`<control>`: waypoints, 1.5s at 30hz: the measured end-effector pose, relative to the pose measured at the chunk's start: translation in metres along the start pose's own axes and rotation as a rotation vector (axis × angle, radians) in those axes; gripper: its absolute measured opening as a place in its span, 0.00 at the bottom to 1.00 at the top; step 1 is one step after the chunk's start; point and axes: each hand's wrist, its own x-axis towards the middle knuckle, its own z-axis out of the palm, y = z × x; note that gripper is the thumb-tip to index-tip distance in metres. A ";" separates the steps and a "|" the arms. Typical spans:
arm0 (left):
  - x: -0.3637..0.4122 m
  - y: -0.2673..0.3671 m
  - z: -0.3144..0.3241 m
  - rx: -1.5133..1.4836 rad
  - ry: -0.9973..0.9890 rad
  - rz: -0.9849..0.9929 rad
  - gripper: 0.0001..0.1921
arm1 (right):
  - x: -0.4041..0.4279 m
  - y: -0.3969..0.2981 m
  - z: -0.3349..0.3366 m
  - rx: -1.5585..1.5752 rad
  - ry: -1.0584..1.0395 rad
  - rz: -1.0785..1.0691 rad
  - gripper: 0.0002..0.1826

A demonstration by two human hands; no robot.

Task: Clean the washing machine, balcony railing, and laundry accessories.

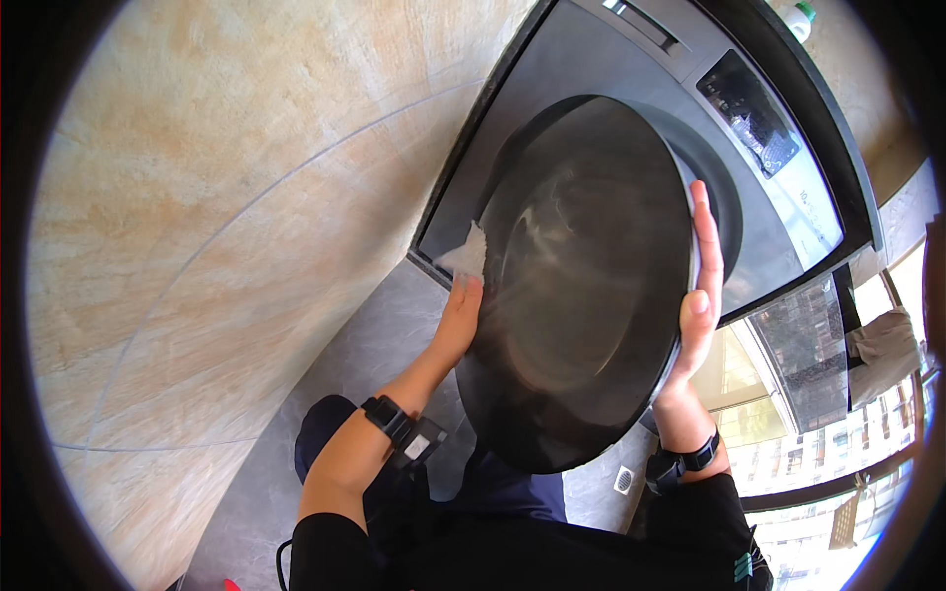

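The large round dark door (576,281) of a front-loading washing machine (591,55) fills the middle of the view, standing out from the grey front. Its middle is glossy and carries pale reflections. My left hand (462,314) is at the door's left edge and pinches a crumpled whitish wipe (469,251); some of its fingers are hidden. Along the right edge lies my right hand (702,288), thumb on the rim and fingers stretched along the side. A black strapped device (406,428) is on my left wrist and another (684,462) on my right.
A beige stone-patterned wall (222,221) rises close on the left. Grey tiled floor (355,332) lies below, with a floor drain (624,480). A white bottle with a green cap (800,21) stands beyond the machine's control panel (750,114). A cloth (883,354) hangs near the windows.
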 end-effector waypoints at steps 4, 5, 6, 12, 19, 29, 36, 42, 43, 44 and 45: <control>-0.012 0.029 0.029 0.200 -0.072 0.407 0.26 | 0.002 -0.003 0.004 0.071 0.080 0.080 0.42; -0.017 0.067 0.040 0.279 -0.107 0.586 0.26 | 0.004 -0.005 0.013 0.004 0.077 0.055 0.42; -0.018 0.097 0.044 0.360 -0.155 0.738 0.26 | 0.000 -0.003 0.016 -0.020 0.066 0.057 0.42; -0.086 0.132 0.068 0.696 -0.382 1.169 0.18 | -0.010 0.005 0.001 0.681 -0.075 0.223 0.35; -0.147 -0.086 -0.001 0.997 -0.626 0.718 0.11 | -0.011 0.026 -0.038 0.717 0.046 0.045 0.28; -0.096 -0.083 0.052 0.019 0.182 0.246 0.26 | -0.010 0.035 -0.052 0.884 0.301 0.232 0.24; 0.055 -0.100 -0.013 -0.527 0.073 -0.120 0.26 | -0.008 0.037 -0.051 0.891 0.175 0.161 0.24; 0.057 -0.118 -0.010 -0.317 0.077 -0.155 0.26 | -0.006 0.011 -0.025 0.939 0.373 0.177 0.24; 0.039 -0.126 -0.013 -0.329 0.063 -0.230 0.27 | -0.006 0.012 -0.029 0.954 0.397 0.170 0.24; -0.003 -0.098 -0.022 -0.439 0.100 -0.465 0.27 | -0.010 0.026 -0.026 0.612 0.170 0.118 0.24; -0.038 -0.066 -0.008 -0.566 0.090 -0.695 0.28 | -0.009 0.025 -0.028 0.389 0.040 0.063 0.26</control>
